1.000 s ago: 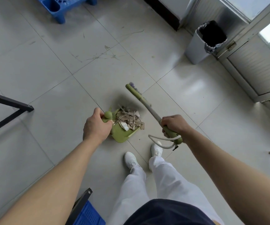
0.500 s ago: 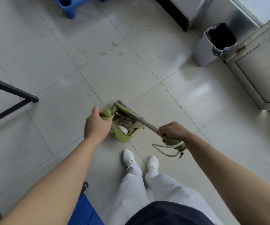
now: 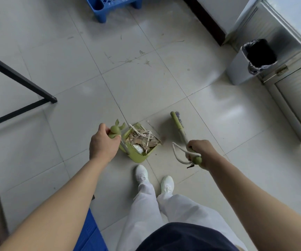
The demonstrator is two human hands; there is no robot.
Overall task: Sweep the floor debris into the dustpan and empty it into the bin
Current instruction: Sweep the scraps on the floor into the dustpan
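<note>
left hand (image 3: 103,144): fingers + thumb curled round the bunny-shaped knob atop the dustpan (image 3: 138,154) handle; gripped up high, prob so the pan can be steered w/o bending; pan sits on the floor (image 3: 55,51) just ahead of the shoes (image 3: 142,173), mouth facing away from the person; the debris (image 3: 142,137) (paper/card strips, brownish scraps) is piled inside the pan, a few strips poking over the front lip; looks like the main pile is in.

right hand (image 3: 200,151): fist wrapped round the broom (image 3: 178,125) handle near its top end; cord loop (image 3: 177,153) dangles beside the fist; broom head is out to the right of the pan, apart from it and off the load; can't tell if bristles touch the tile; prob held clear so the pan can lift w/o snagging.

stray bits (image 3: 133,59): thin wisps on the tiles further ahead, well apart from the pan; IMO needs one more pass.

bin (image 3: 249,64): far right by the door, black liner, mouth open, well apart from the pan; emptying not yet done; next IMO = carry pan level, tip over bin; risk: overhanging strips slide off in transit.

blue crate (image 3: 113,6) at top, black frame (image 3: 19,80) at left; neither looks to be in the path.
</note>
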